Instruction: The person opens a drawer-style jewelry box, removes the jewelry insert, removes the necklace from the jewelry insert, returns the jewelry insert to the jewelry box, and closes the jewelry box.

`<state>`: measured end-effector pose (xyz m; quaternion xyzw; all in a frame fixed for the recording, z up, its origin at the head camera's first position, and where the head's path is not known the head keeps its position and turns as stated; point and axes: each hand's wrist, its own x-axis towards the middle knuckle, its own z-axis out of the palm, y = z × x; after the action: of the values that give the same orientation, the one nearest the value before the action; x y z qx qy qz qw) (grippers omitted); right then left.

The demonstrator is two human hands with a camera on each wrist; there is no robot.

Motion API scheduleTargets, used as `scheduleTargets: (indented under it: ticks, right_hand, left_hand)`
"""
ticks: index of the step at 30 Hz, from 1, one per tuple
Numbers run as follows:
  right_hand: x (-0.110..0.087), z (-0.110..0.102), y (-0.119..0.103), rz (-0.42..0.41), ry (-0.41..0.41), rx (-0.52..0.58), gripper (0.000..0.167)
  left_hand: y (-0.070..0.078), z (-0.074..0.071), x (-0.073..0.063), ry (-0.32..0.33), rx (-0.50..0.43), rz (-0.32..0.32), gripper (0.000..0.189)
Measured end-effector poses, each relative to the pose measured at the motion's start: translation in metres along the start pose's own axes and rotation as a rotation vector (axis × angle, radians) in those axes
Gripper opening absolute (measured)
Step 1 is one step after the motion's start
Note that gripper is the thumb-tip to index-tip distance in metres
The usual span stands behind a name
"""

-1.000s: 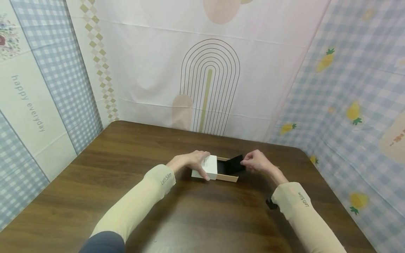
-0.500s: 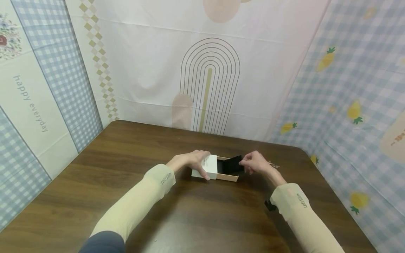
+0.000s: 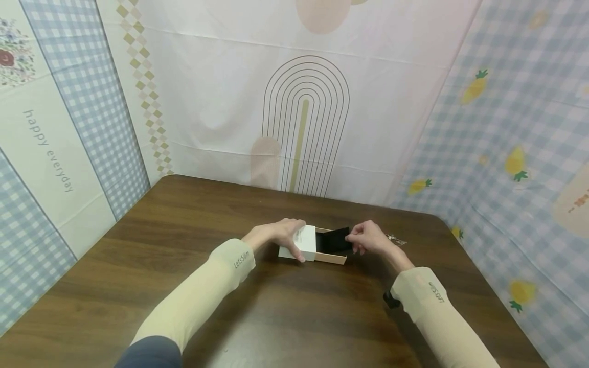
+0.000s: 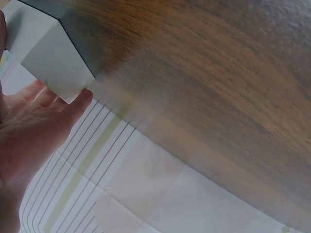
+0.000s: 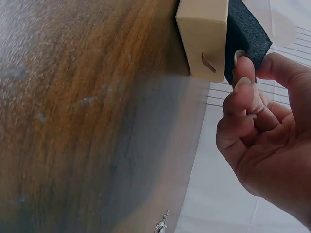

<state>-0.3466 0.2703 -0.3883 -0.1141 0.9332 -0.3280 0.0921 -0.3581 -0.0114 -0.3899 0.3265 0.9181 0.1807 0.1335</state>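
A white box sleeve (image 3: 306, 238) lies on the table with its tan inner drawer (image 3: 332, 258) pulled out to the right. My left hand (image 3: 277, 233) grips the sleeve, thumb on the near side and fingers on the far side. In the left wrist view a fingertip touches a corner of the white sleeve (image 4: 56, 63). My right hand (image 3: 370, 238) pinches the raised right end of a black foam pad (image 3: 334, 240) in the drawer. The right wrist view shows the foam (image 5: 250, 31) between thumb and fingers, beside the drawer's end wall (image 5: 206, 48).
A small silvery chain-like item (image 3: 397, 239) lies on the table just right of my right hand, partly behind the wrist. The brown wooden table (image 3: 294, 317) backs onto a hanging printed cloth (image 3: 207, 102). A checked cloth (image 3: 520, 128) hangs on the right side.
My right hand has moved slightly left and brought the foam's raised end lower, toward the drawer. More of the silvery item shows beside the wrist. My left hand and the sleeve have stayed still.
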Motion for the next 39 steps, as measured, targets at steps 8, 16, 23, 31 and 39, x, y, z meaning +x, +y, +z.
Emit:
scheduleTargets:
  ticks: [8, 16, 23, 31, 39]
  right_hand:
    - [0.003, 0.005, -0.001, -0.005, -0.009, -0.004, 0.021]
    - [0.006, 0.008, -0.001, -0.020, -0.001, -0.017, 0.021]
    - [0.006, 0.011, -0.004, -0.042, -0.007, -0.007, 0.021]
    - [0.008, 0.016, -0.006, -0.045, 0.010, -0.025, 0.021]
    - [0.007, 0.018, -0.007, -0.086, 0.040, -0.087, 0.024]
  left_hand:
    - [0.001, 0.000, -0.001, -0.002, 0.001, -0.005, 0.080]
    - [0.001, -0.001, -0.001, -0.007, -0.001, -0.007, 0.079]
    - [0.000, 0.000, -0.001, -0.007, 0.004, -0.018, 0.082]
    - [0.000, 0.000, 0.000, -0.004, -0.004, -0.011, 0.085]
    - [0.002, -0.001, -0.002, -0.005, -0.004, -0.023, 0.089]
